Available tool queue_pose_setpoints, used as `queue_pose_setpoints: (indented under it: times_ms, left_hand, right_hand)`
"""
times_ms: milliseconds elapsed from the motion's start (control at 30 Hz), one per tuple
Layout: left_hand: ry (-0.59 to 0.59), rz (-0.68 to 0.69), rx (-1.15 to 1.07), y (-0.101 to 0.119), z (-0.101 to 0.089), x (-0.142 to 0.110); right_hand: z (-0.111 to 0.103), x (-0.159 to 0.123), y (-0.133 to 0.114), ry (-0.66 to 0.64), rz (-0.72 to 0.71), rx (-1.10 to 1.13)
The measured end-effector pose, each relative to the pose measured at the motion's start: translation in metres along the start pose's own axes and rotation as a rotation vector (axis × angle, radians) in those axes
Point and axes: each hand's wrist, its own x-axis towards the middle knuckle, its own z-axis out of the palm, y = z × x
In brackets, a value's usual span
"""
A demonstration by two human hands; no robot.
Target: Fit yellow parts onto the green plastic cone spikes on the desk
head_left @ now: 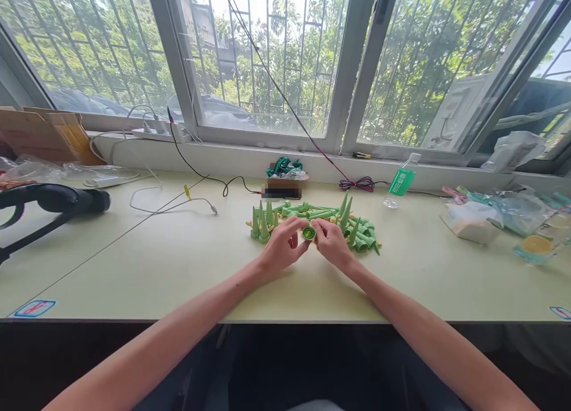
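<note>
Both hands hold one hollow green cone-like piece (308, 233) above the table, its round open end facing me. From the left, my left hand (283, 243) closes thumb and index finger around its rim. My right hand (332, 241) pinches it on the other side with bent fingers. Just beyond my left hand, several pointed green cones (264, 225) stand upright. Past my right hand lies a heap of green cone pieces (366, 235), a few of them upright, with small yellowish bits among them. What the far end of the held piece looks like is hidden.
Behind the pile sits a small box with green crumpled plastic (285, 168). A clear bottle with a green label (401, 182) stands at the back right. Cables (178, 203) and black headphones (66, 200) lie left. Plastic bags (513, 212) and a glass (535, 250) stand right.
</note>
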Motion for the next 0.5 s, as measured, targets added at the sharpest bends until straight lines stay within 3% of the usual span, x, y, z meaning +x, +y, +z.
queue_pose_setpoints:
  times_ms: [267, 500]
  left_hand:
    - [-0.016, 0.025, 0.045, -0.005, 0.002, -0.001]
    - [-0.065, -0.039, 0.005, 0.005, -0.001, 0.0]
  right_hand:
    - [0.0, 0.001, 0.0, -0.005, -0.022, -0.055]
    - [0.0, 0.003, 0.0, 0.011, -0.038, -0.09]
